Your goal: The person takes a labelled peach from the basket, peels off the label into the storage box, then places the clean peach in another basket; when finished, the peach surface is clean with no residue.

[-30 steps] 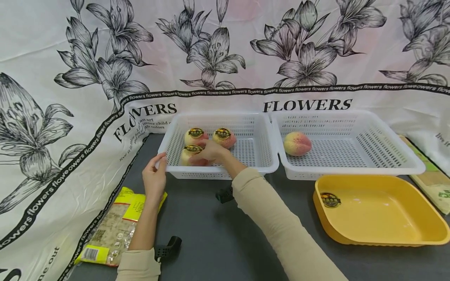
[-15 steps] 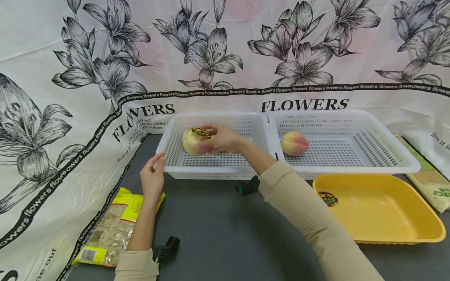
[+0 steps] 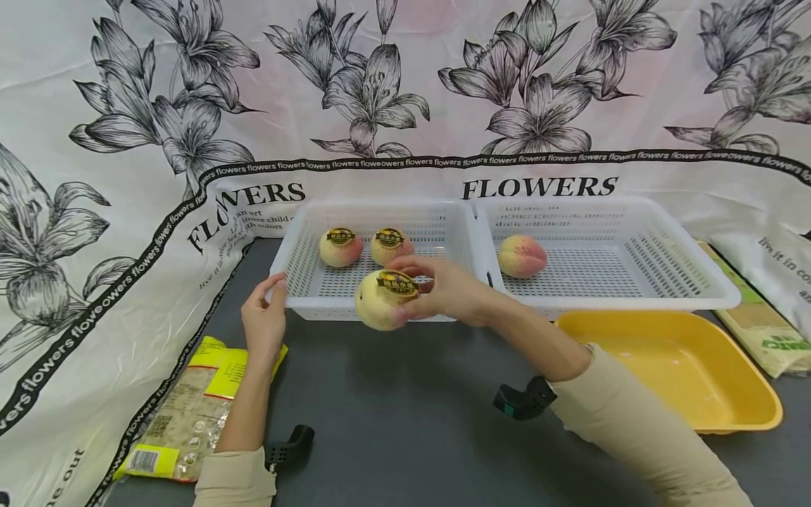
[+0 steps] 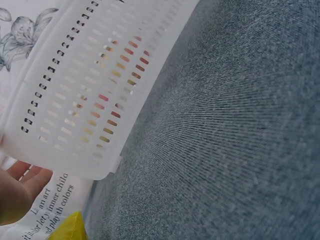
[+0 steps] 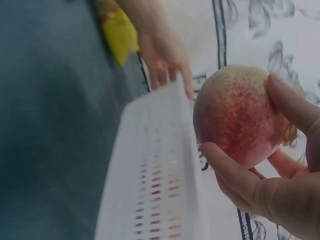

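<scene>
My right hand (image 3: pixel 446 289) grips a pale yellow and pink peach (image 3: pixel 376 303) with a black-and-gold sticker, held up above the front rim of the left white plastic basket (image 3: pixel 374 304). In the right wrist view the peach's red side (image 5: pixel 240 117) shows between thumb and fingers. Two more stickered peaches, a left one (image 3: pixel 340 248) and a right one (image 3: pixel 389 246), sit inside that basket. At its front left corner my left hand (image 3: pixel 264 317) holds the rim between thumb and fingers; the left wrist view shows only part of this hand (image 4: pixel 20 190).
A second white basket (image 3: pixel 633 304) on the right holds one peach (image 3: pixel 522 256) without a visible sticker. In front of it stands a yellow tray (image 3: pixel 671 373). A yellow-and-clear packet (image 3: pixel 184 415) lies left, and a green-and-tan packet (image 3: pixel 757 317) lies far right.
My right hand has lifted the front peach out of the left basket and brought it right and toward me. The left hand stays at the basket's corner.
</scene>
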The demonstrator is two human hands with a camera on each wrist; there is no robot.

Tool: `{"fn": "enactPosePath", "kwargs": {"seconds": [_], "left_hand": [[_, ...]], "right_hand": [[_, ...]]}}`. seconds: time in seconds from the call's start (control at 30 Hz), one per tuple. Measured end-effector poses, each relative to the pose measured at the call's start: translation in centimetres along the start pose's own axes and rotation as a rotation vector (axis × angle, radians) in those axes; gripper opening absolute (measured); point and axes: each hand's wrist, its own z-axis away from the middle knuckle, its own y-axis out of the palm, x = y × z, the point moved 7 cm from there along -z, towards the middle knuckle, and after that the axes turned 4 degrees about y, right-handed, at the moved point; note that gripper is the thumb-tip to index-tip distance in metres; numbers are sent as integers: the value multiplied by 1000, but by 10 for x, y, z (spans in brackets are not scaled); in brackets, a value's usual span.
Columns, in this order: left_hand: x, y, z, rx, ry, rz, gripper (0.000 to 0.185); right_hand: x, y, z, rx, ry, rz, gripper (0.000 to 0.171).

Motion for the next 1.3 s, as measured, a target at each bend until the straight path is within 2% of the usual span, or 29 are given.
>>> {"fn": "enactPosePath", "kwargs": {"seconds": [0.17, 0.23, 0.33, 0.47, 0.63, 0.7, 0.73, 0.8, 0.87, 0.9, 0.93, 0.97, 1.0, 1.07, 1.1, 1.17, 1.23, 1.3], "left_hand": [[-17, 1, 6, 10, -5, -5, 34], [-19, 1, 7, 8, -1, -11, 34], [-11, 1, 4, 2, -1, -29, 34], [-3, -1, 1, -13, 4, -36, 35], [-3, -2, 1, -16, -16, -41, 36], [-7, -3, 3, -51, -13, -81, 41], [-11, -5, 4, -88, 6, -97, 44], [-26, -8, 8, -187, 103, -111, 48], [-47, -9, 14, -267, 261, -76, 48], [-59, -7, 18, -283, 366, -42, 45], [-71, -3, 23, -268, 467, -1, 41], [-84, 3, 28, -221, 565, 44, 36], [-95, 11, 33, -140, 644, 95, 34], [-112, 32, 46, 77, 751, 165, 31], [-117, 43, 53, 198, 772, 188, 33], [-120, 64, 67, 441, 750, 187, 39], [-115, 84, 81, 660, 673, 136, 50], [-106, 101, 95, 840, 584, 40, 62]], "right_hand": [[-15, 9, 38, 23, -45, 101, 67], [-25, 12, 50, 23, -46, 119, 68], [-42, 15, 64, 15, -23, 123, 68], [-62, 21, 75, 3, -4, 122, 66], [-81, 26, 82, -9, 5, 164, 62], [-87, 28, 83, -15, 18, 170, 62], [-89, 28, 84, -18, 26, 168, 61], [-91, 28, 86, -29, 31, 167, 62], [-93, 28, 87, -44, 31, 173, 62], [-94, 27, 87, -52, 31, 177, 63], [-94, 27, 88, -60, 28, 186, 63], [-94, 26, 88, -68, 25, 195, 64], [-94, 26, 89, -76, 22, 202, 64], [-94, 25, 89, -90, 11, 211, 64], [-95, 24, 90, -96, 6, 213, 64], [-95, 25, 90, -102, -4, 215, 64], [-96, 25, 90, -104, -10, 212, 63], [-98, 25, 90, -105, -10, 204, 64]]}}
